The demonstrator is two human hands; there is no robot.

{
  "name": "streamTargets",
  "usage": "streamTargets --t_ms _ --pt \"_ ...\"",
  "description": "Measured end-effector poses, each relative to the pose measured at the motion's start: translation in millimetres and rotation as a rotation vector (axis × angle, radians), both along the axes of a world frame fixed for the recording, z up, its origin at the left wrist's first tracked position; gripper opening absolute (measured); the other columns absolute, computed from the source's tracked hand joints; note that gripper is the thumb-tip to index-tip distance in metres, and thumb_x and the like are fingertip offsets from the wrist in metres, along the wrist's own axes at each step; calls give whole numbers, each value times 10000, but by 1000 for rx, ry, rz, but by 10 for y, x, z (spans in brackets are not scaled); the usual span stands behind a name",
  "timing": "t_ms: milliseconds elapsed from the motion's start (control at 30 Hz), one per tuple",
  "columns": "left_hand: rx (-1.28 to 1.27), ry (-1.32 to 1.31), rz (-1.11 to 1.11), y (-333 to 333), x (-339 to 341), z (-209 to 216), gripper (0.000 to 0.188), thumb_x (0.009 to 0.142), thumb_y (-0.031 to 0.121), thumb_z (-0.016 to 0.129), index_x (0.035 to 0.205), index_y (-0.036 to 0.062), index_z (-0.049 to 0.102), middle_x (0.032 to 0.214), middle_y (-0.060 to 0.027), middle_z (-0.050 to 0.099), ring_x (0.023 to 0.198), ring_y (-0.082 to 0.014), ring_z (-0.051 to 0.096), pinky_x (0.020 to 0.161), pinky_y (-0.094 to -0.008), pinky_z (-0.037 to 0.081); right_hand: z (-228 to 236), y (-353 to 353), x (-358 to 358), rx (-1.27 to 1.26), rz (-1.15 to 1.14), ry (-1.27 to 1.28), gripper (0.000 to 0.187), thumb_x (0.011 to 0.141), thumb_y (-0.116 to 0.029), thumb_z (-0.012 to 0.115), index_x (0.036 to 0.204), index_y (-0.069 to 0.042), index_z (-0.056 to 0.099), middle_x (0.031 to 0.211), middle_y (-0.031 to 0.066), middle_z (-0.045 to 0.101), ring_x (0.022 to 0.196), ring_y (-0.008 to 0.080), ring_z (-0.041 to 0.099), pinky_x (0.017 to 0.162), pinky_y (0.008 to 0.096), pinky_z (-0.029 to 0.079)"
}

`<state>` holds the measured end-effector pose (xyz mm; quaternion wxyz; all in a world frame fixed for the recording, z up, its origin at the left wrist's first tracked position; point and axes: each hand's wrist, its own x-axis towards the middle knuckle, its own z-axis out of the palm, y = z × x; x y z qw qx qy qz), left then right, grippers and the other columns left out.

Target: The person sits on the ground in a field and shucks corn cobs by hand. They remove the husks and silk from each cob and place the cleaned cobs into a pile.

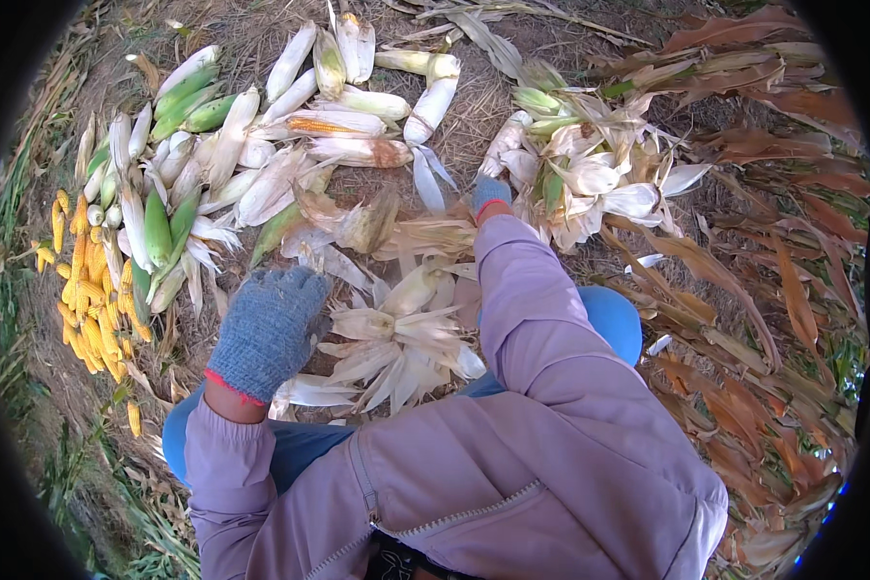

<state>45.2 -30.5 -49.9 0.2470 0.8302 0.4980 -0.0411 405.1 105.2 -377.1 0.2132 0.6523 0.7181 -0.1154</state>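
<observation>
My left hand (273, 321), in a grey-blue knit glove with a red cuff, hovers palm down left of a spread of pale husks (396, 343). Its fingers are loosely bent and the thumb stands apart; no object shows in it. My right arm stretches forward to the heap of peeled husks (619, 184). The gloved right hand (491, 191) is at that heap's left edge, against the lower end of a pale corn ear still in its husk (504, 145). Its fingers are mostly hidden, so I cannot tell whether they grip the ear.
Several ears in pale and green husks (251, 155) are piled ahead and to the left. Bare yellow cobs (92, 290) lie at the far left. Dry brown stalks and leaves (773, 222) cover the right side. My bent knees (611, 322) flank the husks.
</observation>
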Motion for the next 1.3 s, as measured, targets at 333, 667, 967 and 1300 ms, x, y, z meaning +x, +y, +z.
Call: streamTargets --t_ms 333,667,967,1300 --pt "6 -9 -23 236 90 -109 417 812 253 698 1172 62 611 1140 -144 628 1036 -341 597 947 -451 454 -673 154 201 155 -259 311 250 945 -247 553 1113 -112 680 1097 78 709 1004 242 678 747 379 539" --pt "37 -63 40 -1 10 157 414 784 205 707 1164 65 620 1156 -166 625 1056 -367 590 944 -468 454 239 -333 349 51 -450 -20 313 982 -253 453 1085 -102 707 1166 145 686 1069 274 670 857 443 538" --pt "268 -68 122 -238 -288 360 434 815 279 707 1184 74 607 1173 -173 624 1069 -365 595 958 -465 460 2597 -189 -685 -80 213 362 378 941 -370 553 1099 -53 684 1051 219 686 969 380 656 849 436 512" --pt "471 -451 202 -331 -344 400 797 759 432 769 1366 5 477 1281 -243 570 1179 -401 561 1021 -445 441 4640 -829 -1553 -34 519 910 356 922 -258 682 1151 12 649 1034 100 687 925 142 605 827 298 501"
